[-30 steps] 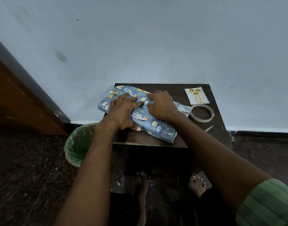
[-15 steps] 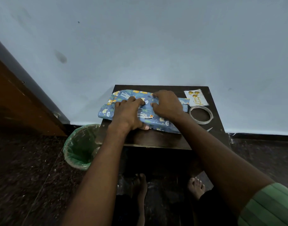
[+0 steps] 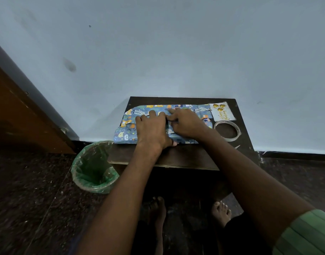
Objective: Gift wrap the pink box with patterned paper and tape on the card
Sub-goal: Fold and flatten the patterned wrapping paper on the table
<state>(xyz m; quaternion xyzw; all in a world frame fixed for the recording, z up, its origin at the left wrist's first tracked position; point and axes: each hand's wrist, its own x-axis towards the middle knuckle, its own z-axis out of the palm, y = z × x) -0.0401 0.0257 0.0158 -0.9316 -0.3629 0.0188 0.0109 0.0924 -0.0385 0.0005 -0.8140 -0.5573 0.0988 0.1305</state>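
Blue patterned paper (image 3: 127, 132) with animal prints lies folded over the box on the small dark table (image 3: 185, 157); the pink box itself is hidden under it. My left hand (image 3: 152, 128) presses down on the paper's middle, thumb at the near edge. My right hand (image 3: 188, 122) sits right beside it, fingertips pinching the paper at the fold where the two hands meet. The white card (image 3: 222, 112) with gold balloons lies at the table's far right corner, touching the paper's end. A roll of clear tape (image 3: 237, 130) lies flat just in front of the card.
A small pale pointed piece (image 3: 237, 147) lies near the table's right edge. A bin with a green liner (image 3: 92, 168) stands on the floor left of the table. A wooden door (image 3: 19, 116) is at far left, the wall directly behind. My bare feet (image 3: 220, 211) are under the table.
The wrapped bundle has turned from a slant to lie square along the table's back. Both hands moved with it, away from me, and stay together on top.
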